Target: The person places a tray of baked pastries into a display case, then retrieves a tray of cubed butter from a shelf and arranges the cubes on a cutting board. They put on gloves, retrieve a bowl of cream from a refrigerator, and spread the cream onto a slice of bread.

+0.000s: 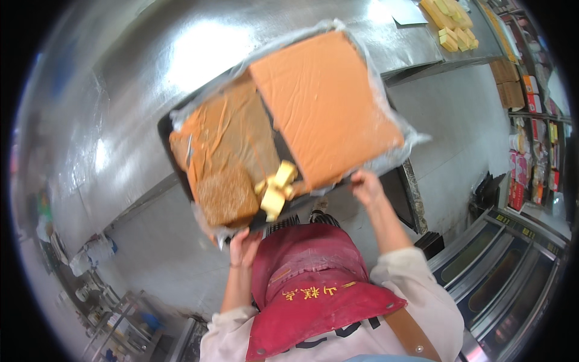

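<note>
A large dark baking tray (284, 148) lined with clear plastic film (409, 142) is in front of me, tilted in view. My left hand (245, 248) grips its near edge at the left corner. Farther right along that edge, my right hand (365, 186) has its fingers curled on the rim. A smooth orange slab (325, 108), perhaps dough or paste, fills the tray's right part. On the left lies a brown sheet (246, 124) streaked with orange, with a thick brown cake-like block (228, 197) nearer me. Pale yellow chunks (273, 199), possibly butter, lie beside the block.
A shiny metal worktable (131, 90) runs beyond the tray. At its far right, yellow blocks (457, 40) sit on and beside a board. Shelves of packages (538, 149) and a metal deck oven (493, 267) stand to the right. A wire rack (120, 321) is at lower left.
</note>
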Demonstrator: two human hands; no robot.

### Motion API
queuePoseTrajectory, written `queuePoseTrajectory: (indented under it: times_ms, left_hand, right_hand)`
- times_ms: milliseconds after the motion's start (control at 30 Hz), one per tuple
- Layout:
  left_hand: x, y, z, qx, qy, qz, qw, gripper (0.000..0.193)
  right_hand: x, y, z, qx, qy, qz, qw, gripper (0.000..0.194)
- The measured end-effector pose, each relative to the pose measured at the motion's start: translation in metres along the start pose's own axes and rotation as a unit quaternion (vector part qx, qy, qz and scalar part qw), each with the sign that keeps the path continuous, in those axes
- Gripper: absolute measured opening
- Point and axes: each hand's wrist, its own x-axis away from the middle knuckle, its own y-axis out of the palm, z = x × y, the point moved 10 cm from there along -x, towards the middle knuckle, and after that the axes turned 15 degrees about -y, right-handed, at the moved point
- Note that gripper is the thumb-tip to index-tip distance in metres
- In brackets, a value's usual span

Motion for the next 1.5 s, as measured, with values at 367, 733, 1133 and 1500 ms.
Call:
queuePoseTrajectory:
  times_ms: [367, 733, 1133, 1500]
  left_hand:
    - [0.128, -0.118, -0.120, 0.047, 0.052, 0.150, 0.986, 0.048]
    - [0.017, -0.131, -0.092, 0.023, -0.021, 0.130, 0.991, 0.037]
    - [-0.131, -0.081, -0.050, 0.045, -0.069, -0.023, 0.996, 0.046]
    - [-0.154, -0.055, 0.083, -0.064, 0.052, 0.025, 0.996, 0.042]
  right_hand:
    - [0.126, -0.074, 0.101, -0.024, 0.170, -0.069, 0.983, 0.040]
    - [0.058, -0.098, 0.099, -0.017, 0.095, 0.012, 0.995, 0.034]
    - [-0.089, -0.078, 0.067, -0.001, -0.015, -0.025, 1.000, 0.033]
    - [-0.150, -0.006, 0.098, -0.088, -0.017, -0.052, 0.995, 0.044]
